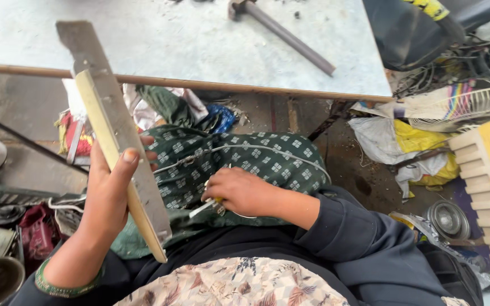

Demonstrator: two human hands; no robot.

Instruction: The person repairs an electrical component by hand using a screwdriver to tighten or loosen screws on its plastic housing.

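My left hand point(106, 198) grips a long flat metal strip point(112, 122) with a pale yellow edge, held upright and tilted so its top reaches over the table edge. My right hand point(239, 191) rests on my lap, closed on a small metal tool with a yellow part point(208, 205). A thin white wire point(256, 149) curves over the green patterned cloth point(245, 158) on my lap, beside the right hand.
A pale worktable point(171, 39) lies ahead with a metal rod point(290, 37) on it. Cloth scraps and metal parts litter the floor at left; a white fan grille point(472, 105), bags and a slatted wooden piece point(483, 187) sit at right.
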